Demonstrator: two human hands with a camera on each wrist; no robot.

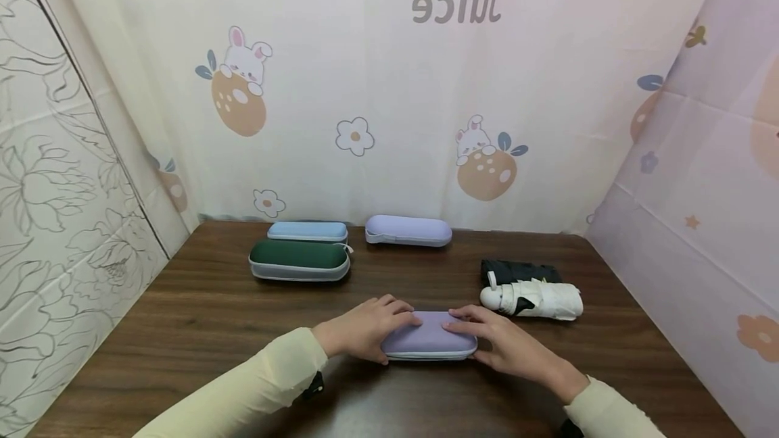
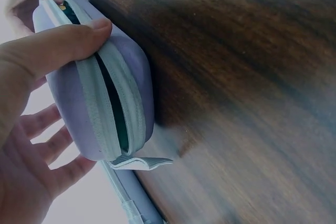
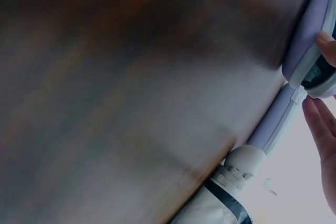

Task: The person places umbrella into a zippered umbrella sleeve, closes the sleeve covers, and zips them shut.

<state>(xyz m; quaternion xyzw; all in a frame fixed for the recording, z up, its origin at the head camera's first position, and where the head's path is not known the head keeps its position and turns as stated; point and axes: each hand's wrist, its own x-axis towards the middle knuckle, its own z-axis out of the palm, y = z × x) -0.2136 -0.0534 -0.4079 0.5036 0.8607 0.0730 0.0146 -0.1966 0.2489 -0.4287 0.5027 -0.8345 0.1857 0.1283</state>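
Observation:
In the head view a lilac hard zip case [image 1: 429,335] lies near the front middle of the wooden table. My left hand [image 1: 364,330] holds its left end, fingers over the lid and thumb low at the front. On the opposite end, my right hand [image 1: 508,349] grips with fingers on top and thumb below. The left wrist view shows the case's pale zip edge [image 2: 118,93] parted, with a dark gap along it and my left thumb pressing across it. From the right wrist view, a dark inside [image 3: 319,72] shows at the parted end of the case.
A white folded umbrella [image 1: 544,300] lies right of my right hand, before a black folded umbrella [image 1: 520,270]. At the back left, a green case [image 1: 298,255] stands before a light blue case [image 1: 307,230]. Another lilac case [image 1: 408,230] sits by the curtain [image 1: 402,86].

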